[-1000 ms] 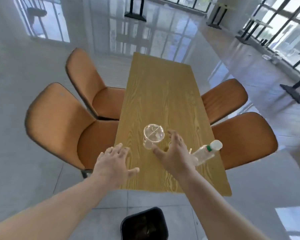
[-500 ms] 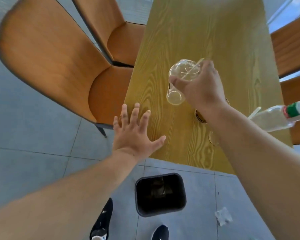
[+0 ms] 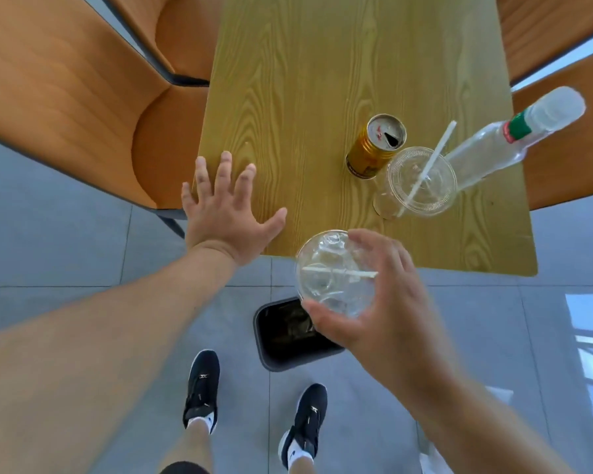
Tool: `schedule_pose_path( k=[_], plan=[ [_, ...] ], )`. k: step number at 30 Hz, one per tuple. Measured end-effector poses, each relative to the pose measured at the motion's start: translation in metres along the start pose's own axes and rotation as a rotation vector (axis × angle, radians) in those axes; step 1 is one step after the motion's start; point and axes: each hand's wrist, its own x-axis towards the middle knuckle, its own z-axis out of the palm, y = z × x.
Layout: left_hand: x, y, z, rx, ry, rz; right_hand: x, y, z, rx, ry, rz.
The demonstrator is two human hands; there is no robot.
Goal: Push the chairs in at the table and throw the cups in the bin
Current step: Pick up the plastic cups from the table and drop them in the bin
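Note:
My right hand (image 3: 384, 316) grips a clear plastic cup (image 3: 329, 271) with a lid and a white straw, held in the air past the table's near edge, just above the black bin (image 3: 281, 340) on the floor. My left hand (image 3: 226, 213) lies flat with fingers spread on the near left corner of the wooden table (image 3: 288, 97). A second clear lidded cup (image 3: 418, 183) with a straw stands on the table at the near right. An orange chair (image 3: 65, 97) stands at the table's left side, another (image 3: 562, 155) at the right.
A gold drink can (image 3: 377, 145) and a clear plastic bottle (image 3: 500, 142) with a green label stand beside the second cup. My feet in black shoes (image 3: 202, 388) are on the grey tiled floor next to the bin. More orange chairs sit at the far left and right.
My right hand has lifted the cup off the table and drawn it back over the bin. My left hand stays on the table corner. The view has tilted further down.

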Motion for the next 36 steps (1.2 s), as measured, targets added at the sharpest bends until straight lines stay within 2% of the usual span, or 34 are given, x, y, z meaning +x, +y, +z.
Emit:
schedule_pose_path(
  k=[6,10,13,16,20,23,26,30,36],
  plan=[
    [0.0,-0.001,0.002,0.003,0.019,0.005,-0.057,0.041,0.041,-0.029,-0.127,0.114],
    [0.001,-0.001,0.004,0.047,0.016,0.02,-0.052,0.078,0.078,-0.133,-0.206,0.186],
    [0.0,-0.002,0.0,0.056,0.003,0.106,-0.044,0.084,0.086,-0.139,-0.221,0.217],
    [0.0,0.007,-0.002,0.037,-0.036,0.11,-0.027,0.072,0.069,-0.151,-0.045,0.1],
    [0.0,0.03,0.004,-0.011,-0.018,0.013,0.022,0.059,0.016,-0.049,0.404,0.049],
    [0.001,0.028,0.007,0.041,-0.014,0.131,0.06,0.057,-0.017,-0.008,0.576,0.101],
    [0.001,0.026,0.008,0.061,-0.023,0.243,0.085,0.056,-0.026,-0.061,0.617,0.109],
    [0.0,0.028,0.009,0.045,-0.01,0.229,0.104,0.056,-0.025,-0.127,0.608,0.067],
    [-0.001,0.027,0.012,0.031,0.017,0.221,0.111,0.069,-0.013,-0.151,0.498,0.128]
  ],
)
